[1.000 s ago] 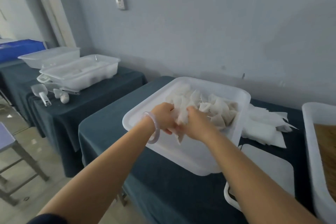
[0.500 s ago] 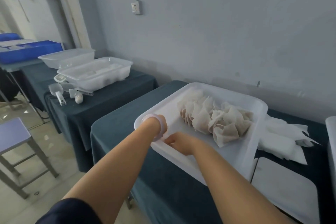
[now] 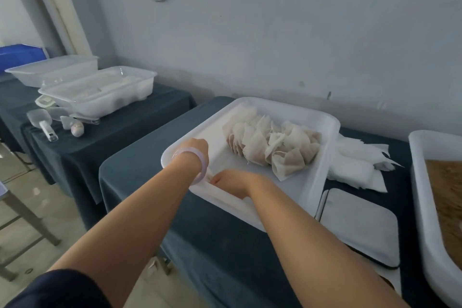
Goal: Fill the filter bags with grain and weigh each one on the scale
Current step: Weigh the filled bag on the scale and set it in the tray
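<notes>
A white tray (image 3: 322, 157) on the dark table holds a pile of filled filter bags (image 3: 272, 147) toward its far side. Both my hands reach into its near-left corner. My left hand (image 3: 197, 146), with a pale bangle at the wrist, curls down over the rim. My right hand (image 3: 231, 180) lies low beside it, and the near wall hides its fingers. A bit of white shows between the two hands; I cannot tell what it is. Flat empty filter bags (image 3: 357, 165) lie stacked right of the tray. The scale (image 3: 357, 225) sits at the near right.
A white tub of brown grain (image 3: 447, 197) stands at the far right edge. On the left table are two clear bins (image 3: 100, 92), a scoop (image 3: 41, 120) and small items. A stool frame (image 3: 22, 220) stands on the floor at left.
My hands have dropped from above the bag pile, where they held a bag, into the tray's near-left corner. The view has shifted slightly since half a second ago.
</notes>
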Tool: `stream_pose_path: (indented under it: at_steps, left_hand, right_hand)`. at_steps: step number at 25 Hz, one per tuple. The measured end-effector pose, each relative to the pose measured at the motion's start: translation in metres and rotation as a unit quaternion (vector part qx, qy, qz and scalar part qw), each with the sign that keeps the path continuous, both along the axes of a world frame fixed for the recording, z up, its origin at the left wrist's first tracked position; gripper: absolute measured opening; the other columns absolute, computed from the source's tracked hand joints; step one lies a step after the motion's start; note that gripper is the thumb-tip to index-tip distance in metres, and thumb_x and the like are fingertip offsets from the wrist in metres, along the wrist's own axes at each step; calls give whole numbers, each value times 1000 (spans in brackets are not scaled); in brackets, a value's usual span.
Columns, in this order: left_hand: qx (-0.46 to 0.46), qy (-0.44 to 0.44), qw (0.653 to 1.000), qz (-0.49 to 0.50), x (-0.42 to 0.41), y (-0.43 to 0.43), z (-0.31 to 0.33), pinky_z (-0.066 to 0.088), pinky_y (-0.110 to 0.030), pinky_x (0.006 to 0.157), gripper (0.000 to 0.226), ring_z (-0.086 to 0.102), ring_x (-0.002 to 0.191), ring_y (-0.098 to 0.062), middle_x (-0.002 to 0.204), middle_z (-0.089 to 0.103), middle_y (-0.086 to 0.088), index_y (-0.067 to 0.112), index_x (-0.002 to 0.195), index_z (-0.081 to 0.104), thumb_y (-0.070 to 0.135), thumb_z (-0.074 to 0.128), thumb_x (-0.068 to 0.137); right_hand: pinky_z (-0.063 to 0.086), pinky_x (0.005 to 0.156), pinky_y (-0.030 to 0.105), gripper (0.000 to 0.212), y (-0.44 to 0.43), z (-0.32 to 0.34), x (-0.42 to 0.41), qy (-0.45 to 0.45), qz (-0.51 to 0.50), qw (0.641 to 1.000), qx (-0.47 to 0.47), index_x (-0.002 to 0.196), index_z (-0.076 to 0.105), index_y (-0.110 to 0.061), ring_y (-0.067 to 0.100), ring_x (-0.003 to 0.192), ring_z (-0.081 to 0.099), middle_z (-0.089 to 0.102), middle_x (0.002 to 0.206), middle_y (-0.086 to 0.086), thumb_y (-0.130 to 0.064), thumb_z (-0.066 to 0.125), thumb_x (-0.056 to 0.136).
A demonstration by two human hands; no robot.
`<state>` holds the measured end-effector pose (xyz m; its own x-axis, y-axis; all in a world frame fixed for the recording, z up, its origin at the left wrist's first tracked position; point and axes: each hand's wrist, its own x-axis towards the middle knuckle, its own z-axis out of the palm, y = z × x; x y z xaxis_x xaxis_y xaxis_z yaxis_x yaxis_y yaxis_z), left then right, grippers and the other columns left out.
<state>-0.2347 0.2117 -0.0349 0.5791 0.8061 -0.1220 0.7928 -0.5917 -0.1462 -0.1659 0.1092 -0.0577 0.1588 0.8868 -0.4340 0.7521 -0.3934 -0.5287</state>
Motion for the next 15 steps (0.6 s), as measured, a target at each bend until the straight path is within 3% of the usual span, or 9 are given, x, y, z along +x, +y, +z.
stream_pose_path:
  at_steps: [3, 4, 6, 10, 12, 15]
  left_hand:
    - [16, -28, 999, -27, 9, -7, 8, 38, -26, 53, 7, 50, 61, -17, 70, 51, -2, 12, 81, 52, 6, 57, 82]
    - [23, -46, 998, -40, 12, -9, 12, 40, -27, 56, 4, 52, 66, -18, 73, 52, -3, 11, 86, 54, 7, 55, 84]
    - [27, -84, 994, -70, 23, -17, 20, 47, -30, 64, 13, 58, 78, -21, 85, 60, -3, 10, 98, 60, 12, 54, 87]
    - [-5, -177, 976, -126, 50, -45, 37, 49, -34, 80, 24, 60, 98, -25, 110, 64, -5, 15, 112, 61, 21, 53, 90]
    - [-32, -221, 961, -164, 65, -63, 41, 46, -33, 85, 25, 57, 104, -26, 116, 62, -4, 18, 115, 60, 24, 53, 91]
    - [-52, -265, 936, -224, 86, -96, 43, 43, -31, 88, 24, 56, 108, -24, 119, 62, -1, 20, 113, 60, 27, 53, 91]
  right_hand:
    - [37, 82, 33, 28, -2, 8, 0, -26, 8, 999, 46, 84, 53, -16, 25, 92, 43, 51, 86, 4, -24, 32, 101]
    - [38, 83, 33, 30, -3, 14, 1, -52, 22, 997, 53, 86, 56, -15, 26, 95, 47, 55, 89, 4, -21, 32, 101]
    - [42, 91, 35, 32, -11, 26, 10, -90, 20, 993, 78, 112, 59, -7, 27, 107, 53, 60, 114, 10, -17, 31, 100]
    - [43, 78, 28, 22, -49, 47, 51, -85, -78, 982, 153, 98, 58, -15, 24, 95, 53, 59, 101, 5, -22, 38, 97]
    - [43, 88, 29, 26, -82, 57, 77, -57, -150, 968, 195, 111, 64, -16, 22, 106, 56, 63, 114, 4, -28, 48, 95]
    - [38, 87, 23, 31, -142, 65, 108, -67, -213, 943, 247, 121, 62, -16, 13, 108, 56, 62, 122, -1, -27, 55, 93]
